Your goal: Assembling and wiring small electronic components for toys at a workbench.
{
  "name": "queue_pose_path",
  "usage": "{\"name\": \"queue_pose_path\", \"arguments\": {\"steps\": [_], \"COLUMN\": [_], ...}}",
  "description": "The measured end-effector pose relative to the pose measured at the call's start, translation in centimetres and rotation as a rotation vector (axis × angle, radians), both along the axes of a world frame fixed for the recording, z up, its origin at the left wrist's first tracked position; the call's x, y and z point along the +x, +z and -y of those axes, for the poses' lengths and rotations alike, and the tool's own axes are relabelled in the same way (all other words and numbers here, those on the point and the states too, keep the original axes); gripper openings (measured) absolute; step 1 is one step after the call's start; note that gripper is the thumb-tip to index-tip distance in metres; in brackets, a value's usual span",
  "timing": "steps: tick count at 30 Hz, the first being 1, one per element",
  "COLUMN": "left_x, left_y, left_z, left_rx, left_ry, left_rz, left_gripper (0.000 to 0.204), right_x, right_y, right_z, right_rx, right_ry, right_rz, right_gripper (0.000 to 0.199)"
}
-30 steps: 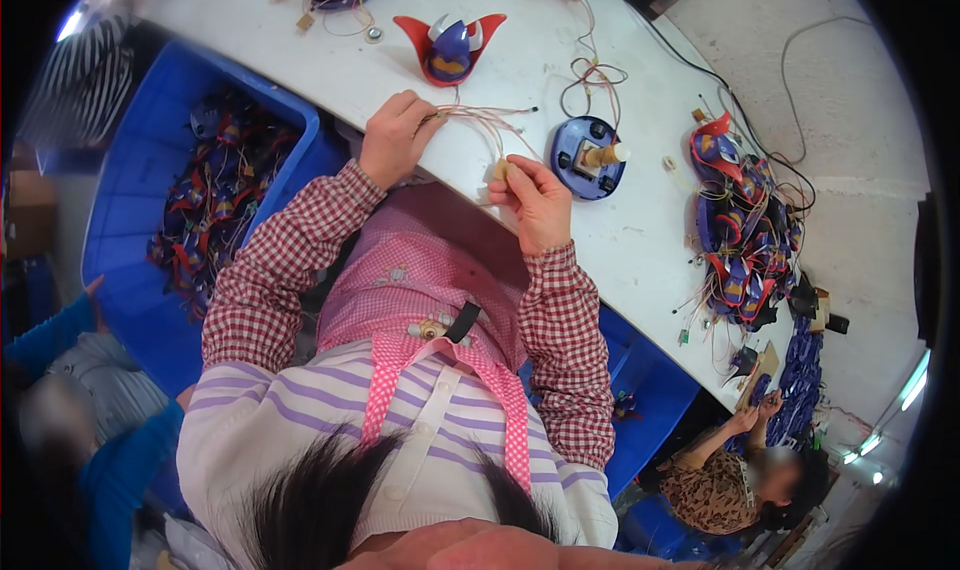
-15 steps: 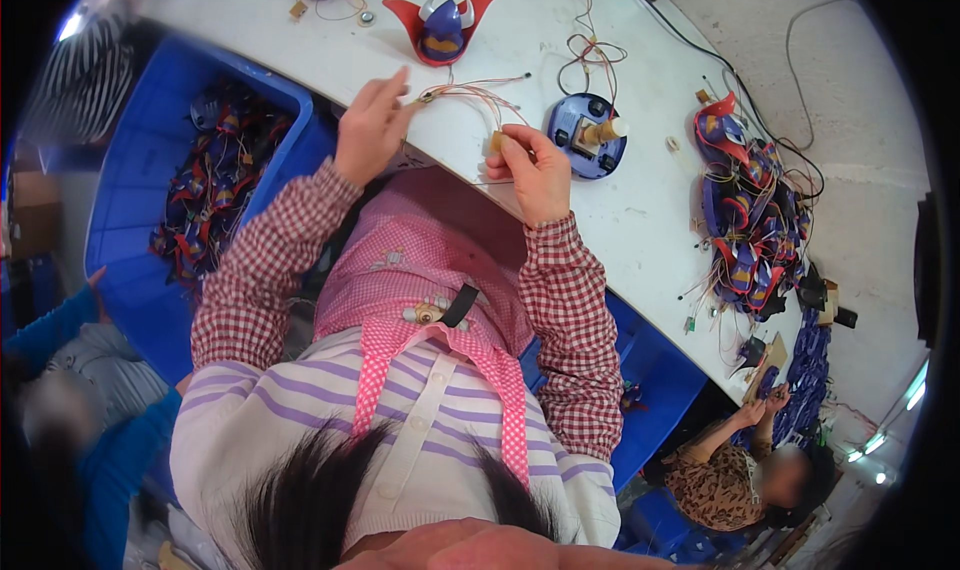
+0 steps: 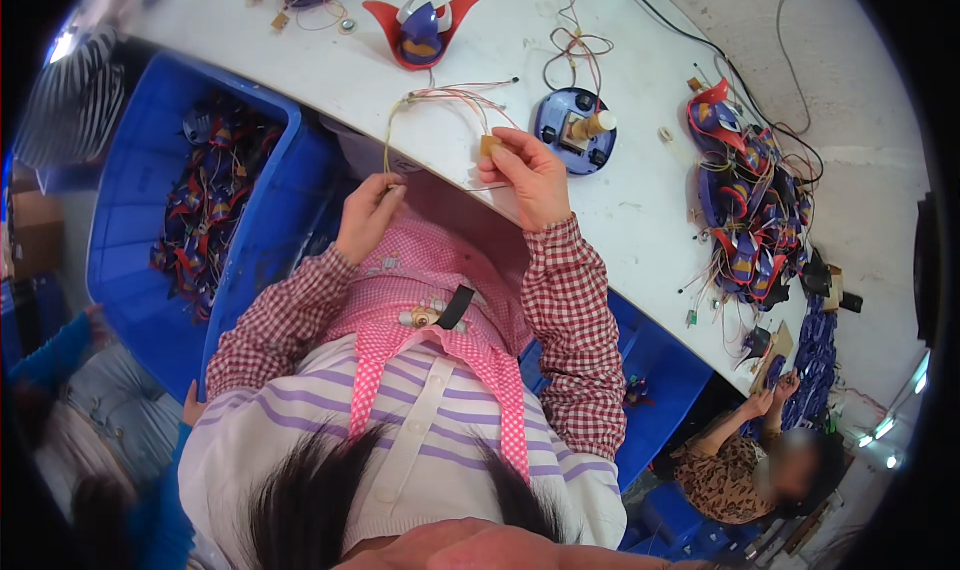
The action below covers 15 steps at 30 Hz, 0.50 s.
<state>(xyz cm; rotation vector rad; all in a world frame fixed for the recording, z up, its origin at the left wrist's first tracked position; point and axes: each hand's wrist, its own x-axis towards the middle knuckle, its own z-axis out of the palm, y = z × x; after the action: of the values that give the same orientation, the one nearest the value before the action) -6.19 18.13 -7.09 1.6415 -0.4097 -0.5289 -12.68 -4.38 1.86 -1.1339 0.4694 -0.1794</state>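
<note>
My right hand (image 3: 532, 175) pinches a small tan part (image 3: 489, 147) at the near edge of the white table (image 3: 620, 210). A bundle of thin coloured wires (image 3: 440, 98) runs from that part over the table. My left hand (image 3: 367, 215) has come down off the table to my lap and grips one yellowish wire (image 3: 386, 145) of the bundle, stretched taut. A round blue disc with a tan knob (image 3: 573, 120) lies just right of my right hand. A red and blue winged toy shell (image 3: 421, 28) sits farther back on the table.
A big blue bin (image 3: 190, 220) of red and blue parts with wires stands at my left. A heap of the same parts (image 3: 745, 210) lies on the table's right side. Another person (image 3: 745, 460) sits at lower right. Another blue bin (image 3: 650, 370) is under the table.
My left hand has pulled back from the table toward my lap, drawing a wire tight. My right hand has stayed at the table edge with the tan part.
</note>
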Motion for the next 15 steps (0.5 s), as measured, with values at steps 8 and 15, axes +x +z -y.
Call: {"name": "queue_pose_path", "arguments": {"steps": [8,15], "left_x": [0.9,1.3], "left_y": [9.7,9.3], "left_z": [3.3,5.7], "left_rx": [-0.243,-0.308], "left_ry": [-0.11,-0.152], "left_rz": [-0.466,-0.422], "left_gripper": [0.027,0.019], "right_x": [0.1,-0.9], "right_y": [0.5,0.5], "right_z": [-0.5,-1.8], "right_rx": [0.046,-0.065], "right_ry": [0.064,0.055], "right_rz": [0.149,0.202], "right_gripper": [0.031,0.024]}}
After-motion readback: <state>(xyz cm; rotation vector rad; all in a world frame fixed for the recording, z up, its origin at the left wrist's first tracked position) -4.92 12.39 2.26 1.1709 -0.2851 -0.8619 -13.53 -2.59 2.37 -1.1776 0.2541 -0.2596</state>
